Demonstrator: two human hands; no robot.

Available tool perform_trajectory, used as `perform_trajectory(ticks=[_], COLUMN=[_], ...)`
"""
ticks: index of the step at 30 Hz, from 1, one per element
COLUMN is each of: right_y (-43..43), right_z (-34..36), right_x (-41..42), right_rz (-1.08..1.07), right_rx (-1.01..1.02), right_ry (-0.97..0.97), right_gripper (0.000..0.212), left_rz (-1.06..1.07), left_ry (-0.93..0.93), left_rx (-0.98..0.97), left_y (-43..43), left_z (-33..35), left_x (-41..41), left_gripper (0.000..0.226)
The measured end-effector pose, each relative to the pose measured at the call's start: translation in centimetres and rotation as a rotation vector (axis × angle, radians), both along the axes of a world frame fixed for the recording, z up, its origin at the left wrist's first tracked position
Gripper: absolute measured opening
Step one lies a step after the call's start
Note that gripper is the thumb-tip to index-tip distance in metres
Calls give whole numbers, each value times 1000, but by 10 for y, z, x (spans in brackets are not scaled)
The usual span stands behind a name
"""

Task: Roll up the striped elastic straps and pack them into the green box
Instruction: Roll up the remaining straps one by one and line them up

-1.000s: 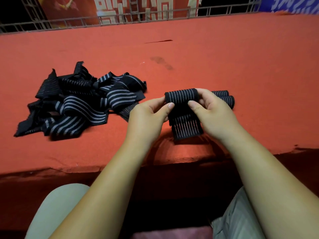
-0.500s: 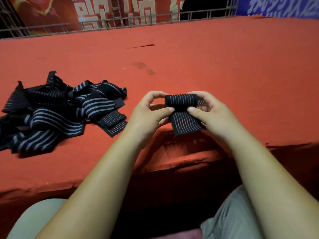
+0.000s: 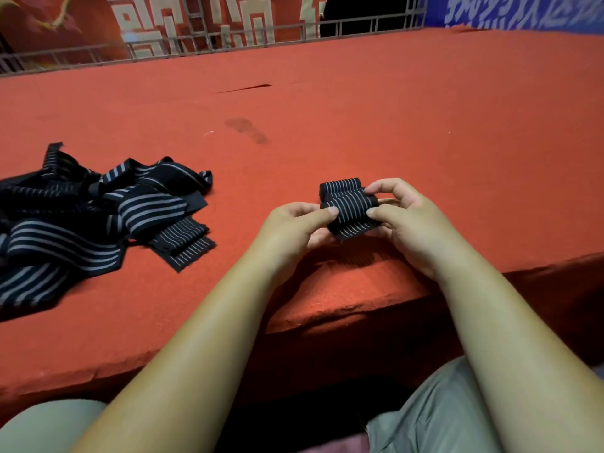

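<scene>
Strap point(image 3: 351, 210) is nearly rolled, pinched at each end by left hand point(image 3: 294, 227) and right hand point(image 3: 405, 217) over the table's point(image 3: 425, 125) near edge, right of the loose pile point(image 3: 98, 217). Last bit should be tucked tight so nothing gets unrolled.

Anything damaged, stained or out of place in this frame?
Two marks on the red table covering: a dark smudge mid-table, like a stain, and behind it a thin dark slit, maybe a tear. The left hand and right hand pinch a partly rolled strap; nothing odd there.
</scene>
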State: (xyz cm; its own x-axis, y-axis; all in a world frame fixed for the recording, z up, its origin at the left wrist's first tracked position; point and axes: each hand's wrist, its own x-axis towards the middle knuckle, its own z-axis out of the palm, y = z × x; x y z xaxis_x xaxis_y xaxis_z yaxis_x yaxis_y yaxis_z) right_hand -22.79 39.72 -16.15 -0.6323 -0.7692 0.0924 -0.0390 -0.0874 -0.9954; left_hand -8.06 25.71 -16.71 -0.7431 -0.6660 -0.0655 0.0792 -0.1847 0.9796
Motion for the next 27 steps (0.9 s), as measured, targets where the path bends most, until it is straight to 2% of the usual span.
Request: perform_trajectory(ticks=[3, 7, 12, 18, 20, 25, 27], right_y=[2, -2, -10, -18, -21, -32, -38], right_z=[-7, -14, -20, -21, -21, -12, -5], right_x=[-9, -17, -17, -13, -11, 7, 22], right_rz=[-81, -145, -176, -274, -330, -491, -498], right_rx=[65, 168, 366, 466, 470, 357, 288], right_ry=[99, 246, 426, 494, 505, 528, 527], right_gripper=[22, 35, 40, 39, 39, 31, 25], left_rz=[46, 108, 158, 262, 277, 290, 312], left_ry=[-20, -111, -229, -278, -277, -277, -309], left_rx=[-133, -361, -636, -736, -710, -506, -547], left_y=[-3, -4, -9, -10, -9, -19, -27], left_z=[-4, -13, -29, -39, -37, -29, -22], left_x=[-8, -16, -21, -28, -27, -3, 17], left_gripper=[27, 36, 41, 40, 35, 24, 18])
